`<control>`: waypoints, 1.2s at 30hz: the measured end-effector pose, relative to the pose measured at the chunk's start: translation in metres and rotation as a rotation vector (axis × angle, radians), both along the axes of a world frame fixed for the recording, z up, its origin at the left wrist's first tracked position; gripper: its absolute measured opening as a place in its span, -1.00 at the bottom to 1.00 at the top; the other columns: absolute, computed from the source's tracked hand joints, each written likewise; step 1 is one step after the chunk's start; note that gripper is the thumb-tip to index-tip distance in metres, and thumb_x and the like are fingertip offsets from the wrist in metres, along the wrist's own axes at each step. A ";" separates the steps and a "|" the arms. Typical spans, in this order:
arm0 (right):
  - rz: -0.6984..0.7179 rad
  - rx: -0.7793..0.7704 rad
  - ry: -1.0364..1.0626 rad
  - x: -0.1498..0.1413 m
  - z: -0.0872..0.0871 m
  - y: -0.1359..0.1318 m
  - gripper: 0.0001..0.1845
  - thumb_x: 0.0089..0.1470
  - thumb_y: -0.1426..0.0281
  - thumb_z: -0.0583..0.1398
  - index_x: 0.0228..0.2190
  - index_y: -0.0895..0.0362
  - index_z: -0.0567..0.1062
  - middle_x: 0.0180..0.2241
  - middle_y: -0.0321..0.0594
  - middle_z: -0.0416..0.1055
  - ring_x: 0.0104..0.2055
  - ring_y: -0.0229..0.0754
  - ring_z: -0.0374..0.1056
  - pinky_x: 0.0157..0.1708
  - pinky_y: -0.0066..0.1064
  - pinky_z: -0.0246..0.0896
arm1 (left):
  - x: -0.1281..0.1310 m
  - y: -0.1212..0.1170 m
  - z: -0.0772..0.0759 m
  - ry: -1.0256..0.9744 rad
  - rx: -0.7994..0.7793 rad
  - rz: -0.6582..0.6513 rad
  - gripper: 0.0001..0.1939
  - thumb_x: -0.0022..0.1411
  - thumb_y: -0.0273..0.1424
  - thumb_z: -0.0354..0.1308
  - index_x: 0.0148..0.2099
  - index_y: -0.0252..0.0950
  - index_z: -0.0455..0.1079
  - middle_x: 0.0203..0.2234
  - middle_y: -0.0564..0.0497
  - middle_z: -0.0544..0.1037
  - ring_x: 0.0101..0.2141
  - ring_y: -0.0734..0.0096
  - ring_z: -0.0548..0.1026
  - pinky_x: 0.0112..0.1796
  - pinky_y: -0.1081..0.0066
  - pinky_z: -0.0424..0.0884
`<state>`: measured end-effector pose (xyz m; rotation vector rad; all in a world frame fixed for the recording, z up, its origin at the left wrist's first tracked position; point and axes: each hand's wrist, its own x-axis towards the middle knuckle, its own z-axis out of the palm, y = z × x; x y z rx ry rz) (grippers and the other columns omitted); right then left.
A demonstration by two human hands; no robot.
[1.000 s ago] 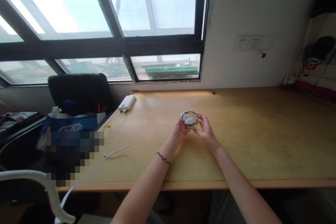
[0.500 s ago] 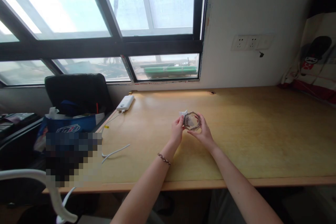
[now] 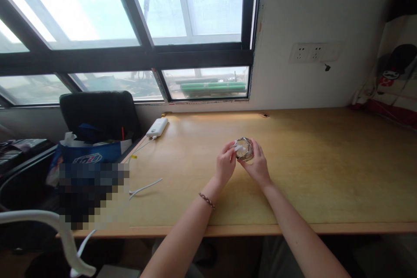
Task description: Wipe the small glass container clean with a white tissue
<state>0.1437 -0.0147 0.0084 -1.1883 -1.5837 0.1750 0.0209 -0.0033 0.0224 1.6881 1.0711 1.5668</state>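
Note:
Above the middle of the wooden desk (image 3: pixel 293 169) my right hand (image 3: pixel 258 166) grips a small faceted glass dish (image 3: pixel 248 147), tilted on its side. My left hand (image 3: pixel 225 165) pinches a small white tissue (image 3: pixel 240 150) and presses it against the dish's opening. A beaded bracelet sits on my left wrist. Both hands are closed around these things, close together.
A white power bank (image 3: pixel 157 127) lies at the desk's far left with a white cable (image 3: pixel 143 187) trailing off the edge. A black chair (image 3: pixel 99 115) holding a blue bag (image 3: pixel 87 156) stands to the left. Wall sockets (image 3: pixel 314 53) sit above the desk.
The dish has been turned from lying flat to tilted on its side and shifted slightly right. My left hand brought the tissue from behind the dish to its opening.

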 end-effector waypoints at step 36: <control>0.568 -0.570 0.793 -0.004 0.002 0.003 -0.32 -0.45 0.42 0.34 -0.16 0.14 0.36 -0.21 -0.18 0.39 -0.17 -0.08 0.31 -0.18 -0.24 0.24 | -0.028 0.000 0.022 0.290 0.104 -0.060 -0.86 -0.02 -0.26 0.09 -0.52 -0.14 0.41 -0.44 0.04 0.50 -0.15 0.19 0.27 0.04 0.16 -0.31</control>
